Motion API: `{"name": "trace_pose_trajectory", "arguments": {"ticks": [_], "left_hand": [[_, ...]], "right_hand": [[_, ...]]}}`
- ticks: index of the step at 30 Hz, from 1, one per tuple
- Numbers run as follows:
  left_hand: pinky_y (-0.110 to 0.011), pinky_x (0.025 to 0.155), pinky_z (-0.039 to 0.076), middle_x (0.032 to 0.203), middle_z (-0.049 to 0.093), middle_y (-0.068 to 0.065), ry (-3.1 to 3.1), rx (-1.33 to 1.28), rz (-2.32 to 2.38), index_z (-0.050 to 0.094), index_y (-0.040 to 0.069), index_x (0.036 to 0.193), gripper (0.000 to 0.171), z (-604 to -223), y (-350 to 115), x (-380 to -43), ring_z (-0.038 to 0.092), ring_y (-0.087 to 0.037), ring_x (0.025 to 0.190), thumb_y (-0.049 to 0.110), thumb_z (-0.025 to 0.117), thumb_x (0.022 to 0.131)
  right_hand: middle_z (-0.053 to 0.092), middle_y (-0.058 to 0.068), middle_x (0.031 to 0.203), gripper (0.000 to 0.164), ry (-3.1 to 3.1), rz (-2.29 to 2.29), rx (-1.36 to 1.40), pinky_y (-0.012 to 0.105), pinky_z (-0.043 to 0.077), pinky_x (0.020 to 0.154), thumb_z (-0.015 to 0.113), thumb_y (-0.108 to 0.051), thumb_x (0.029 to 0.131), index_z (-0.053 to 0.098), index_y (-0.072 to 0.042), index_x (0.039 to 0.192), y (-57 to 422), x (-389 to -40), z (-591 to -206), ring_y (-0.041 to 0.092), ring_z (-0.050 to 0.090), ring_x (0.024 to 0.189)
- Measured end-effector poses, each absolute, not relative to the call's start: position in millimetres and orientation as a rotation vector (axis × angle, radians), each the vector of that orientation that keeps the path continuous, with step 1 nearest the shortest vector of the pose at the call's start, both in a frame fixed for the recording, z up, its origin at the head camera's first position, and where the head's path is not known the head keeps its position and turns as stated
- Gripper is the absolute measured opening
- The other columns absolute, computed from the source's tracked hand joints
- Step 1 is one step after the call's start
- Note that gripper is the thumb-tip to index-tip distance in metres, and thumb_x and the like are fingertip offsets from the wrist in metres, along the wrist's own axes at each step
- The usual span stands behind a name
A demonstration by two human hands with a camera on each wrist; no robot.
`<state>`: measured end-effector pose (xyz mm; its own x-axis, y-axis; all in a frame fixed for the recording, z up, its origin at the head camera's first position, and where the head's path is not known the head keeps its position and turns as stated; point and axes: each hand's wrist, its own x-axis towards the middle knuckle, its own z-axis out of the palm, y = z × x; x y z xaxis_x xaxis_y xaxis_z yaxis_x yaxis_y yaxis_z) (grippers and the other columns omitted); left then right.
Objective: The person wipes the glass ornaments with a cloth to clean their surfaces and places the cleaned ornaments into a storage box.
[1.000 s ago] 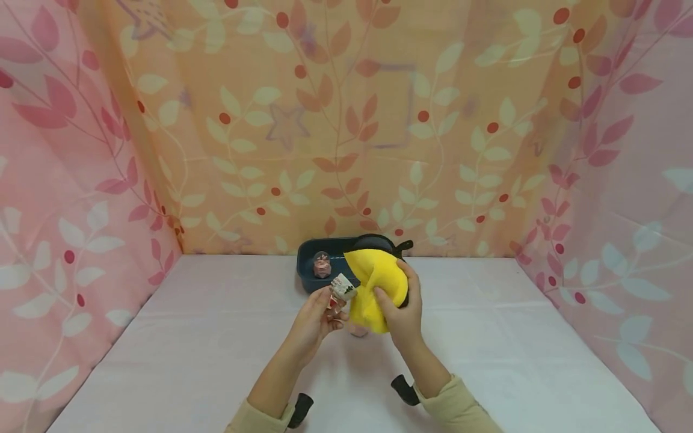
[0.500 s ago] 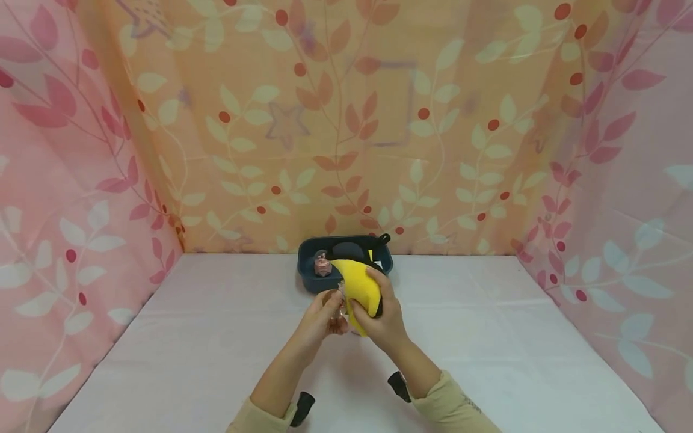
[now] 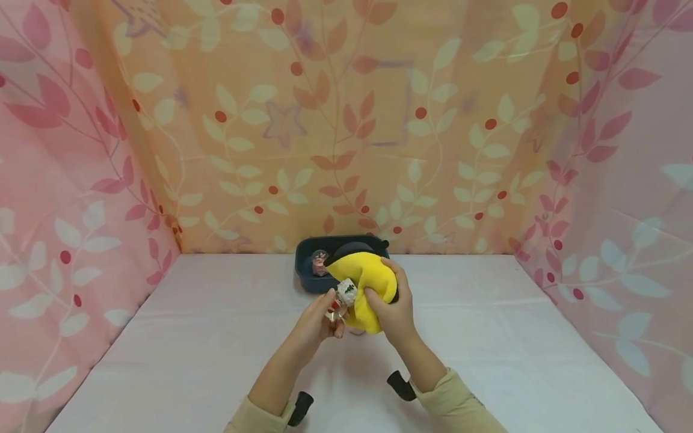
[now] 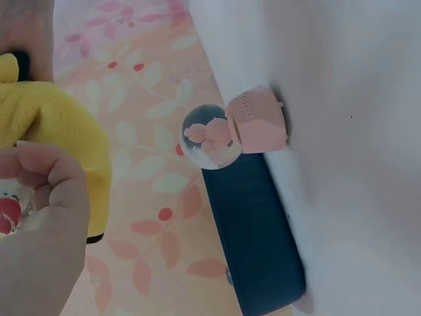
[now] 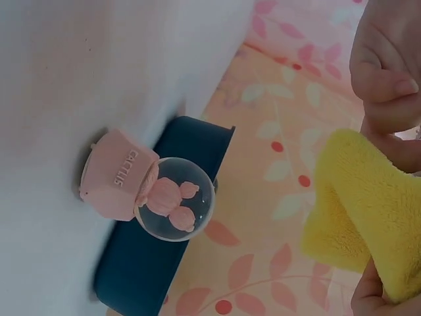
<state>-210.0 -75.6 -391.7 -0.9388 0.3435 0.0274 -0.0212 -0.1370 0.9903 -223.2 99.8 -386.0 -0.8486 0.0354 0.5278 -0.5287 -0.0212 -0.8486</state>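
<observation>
My left hand (image 3: 314, 325) holds a small snow globe (image 3: 348, 291) with a white base and a red figure inside its clear ball. Against that base, my right hand (image 3: 397, 307) grips a fuzzy yellow cloth (image 3: 370, 273) with a black edge, bunched under the thumb. In the right wrist view the cloth (image 5: 355, 204) is folded over, and the fingers of my left hand (image 5: 388, 79) are curled just above it. A pink snow globe (image 5: 122, 174) with "CACTUS" on its base stands on the table below the hands, mostly hidden in the head view.
Behind the hands is a dark blue tray (image 3: 308, 284). In it sit another pink snow globe (image 3: 320, 263) and a dark rounded shape (image 3: 352, 247), partly covered by the cloth. The white tabletop (image 3: 216, 337) runs back to a floral curtain (image 3: 243, 150).
The yellow cloth swung left over the snow globe in the left hand, then drew back right, showing the white base again. The left hand stayed nearly in place.
</observation>
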Motion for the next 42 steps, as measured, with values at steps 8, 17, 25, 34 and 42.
{"name": "trace_pose_trajectory", "arguments": {"ticks": [8,17,25,34,42], "left_hand": [[-0.028,0.073,0.045,0.089,0.052,-0.004,1.797,0.289,2.213,0.049,0.008,0.102,0.034,-388,-78,-212,0.051,-0.015,0.074,0.041,0.041,0.104],[-0.025,0.067,0.043,0.096,0.049,-0.008,1.664,0.274,2.372,0.038,0.004,0.12,0.039,-391,-78,-212,0.048,-0.015,0.067,0.04,0.04,0.105],[-0.027,0.069,0.043,0.098,0.049,-0.01,1.787,0.31,2.348,0.035,0.0,0.133,0.063,-391,-76,-210,0.048,-0.015,0.068,0.055,0.031,0.101],[-0.026,0.069,0.045,0.103,0.038,-0.011,1.93,0.333,2.235,0.031,-0.002,0.124,0.059,-386,-74,-207,0.048,-0.015,0.068,0.053,0.032,0.102],[-0.027,0.068,0.045,0.095,0.043,-0.01,1.992,0.321,2.199,0.032,0.001,0.113,0.042,-388,-74,-205,0.048,-0.016,0.066,0.042,0.033,0.106]], "right_hand": [[0.048,0.012,0.111,0.058,-1.843,2.03,0.369,0.026,0.051,0.073,0.063,0.003,0.082,0.044,-0.006,0.136,100,-223,-385,0.022,0.052,0.088],[0.048,0.008,0.113,0.057,-1.679,2.296,0.146,0.028,0.051,0.078,0.061,0.004,0.087,0.04,-0.009,0.139,106,-225,-380,0.019,0.053,0.094],[0.047,0.006,0.115,0.059,-1.782,1.804,0.52,0.025,0.048,0.076,0.063,0.007,0.082,0.04,-0.001,0.136,103,-216,-389,0.019,0.049,0.092],[0.049,0.02,0.12,0.069,-1.848,1.255,1.013,0.033,0.049,0.076,0.075,0.014,0.071,0.045,-0.007,0.129,90,-221,-396,0.025,0.051,0.092],[0.059,0.019,0.104,0.065,-1.828,1.245,0.902,0.031,0.053,0.069,0.074,0.017,0.068,0.049,-0.001,0.125,85,-221,-397,0.024,0.054,0.078]]}}
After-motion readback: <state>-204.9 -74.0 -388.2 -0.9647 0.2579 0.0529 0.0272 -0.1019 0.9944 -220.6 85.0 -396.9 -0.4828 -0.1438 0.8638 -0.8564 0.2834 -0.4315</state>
